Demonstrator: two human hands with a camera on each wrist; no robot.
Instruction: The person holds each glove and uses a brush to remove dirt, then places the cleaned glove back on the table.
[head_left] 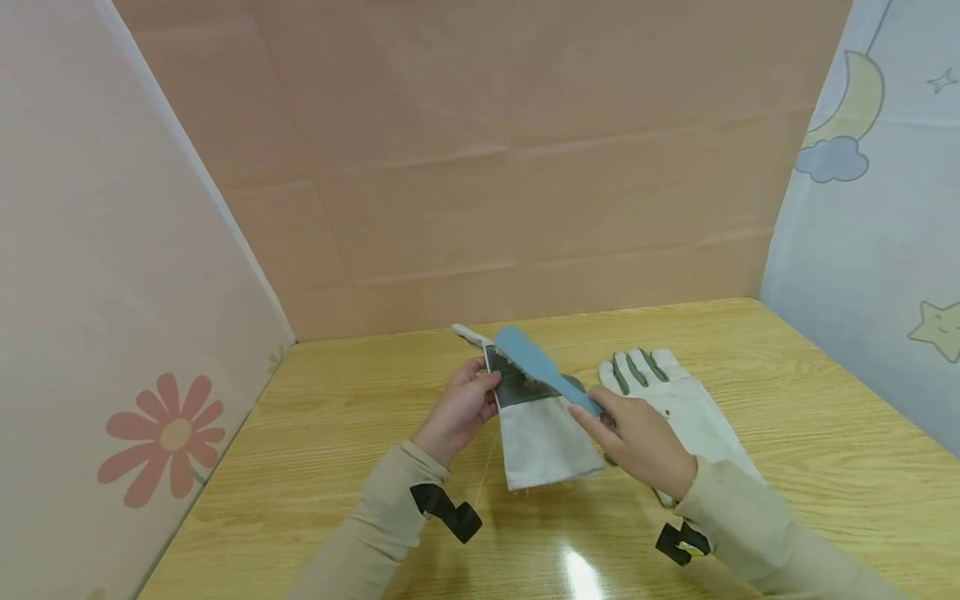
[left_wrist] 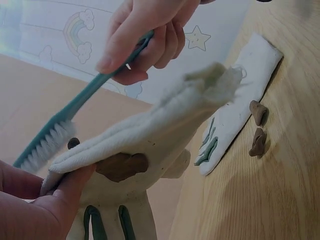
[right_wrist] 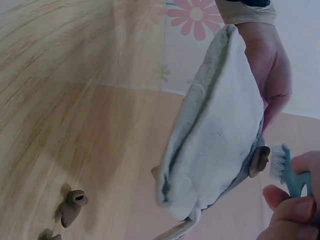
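Observation:
My left hand [head_left: 459, 410] grips a white work glove [head_left: 551, 443] by its side edge, thumb on the dark grey-green band, holding it up above the table. A smeared brown clump [left_wrist: 122, 167] sticks to the glove, and another brown lump [right_wrist: 259, 161] stands out from its edge. In my right hand [head_left: 643, 435] is the handle of a blue brush [head_left: 534, 360], slanting across the dark band. Its white bristles [left_wrist: 52, 144] face the glove, close beside the lump in the right wrist view. A second white glove [head_left: 693, 407] with green finger strips lies to the right.
Several brown lumps [left_wrist: 258, 142] lie on the wooden table [head_left: 337, 467] near the second glove. A tan cloth wall [head_left: 480, 208] closes the back, with printed panels at left and right. A black wrist mount [head_left: 450, 512] sits on the left sleeve.

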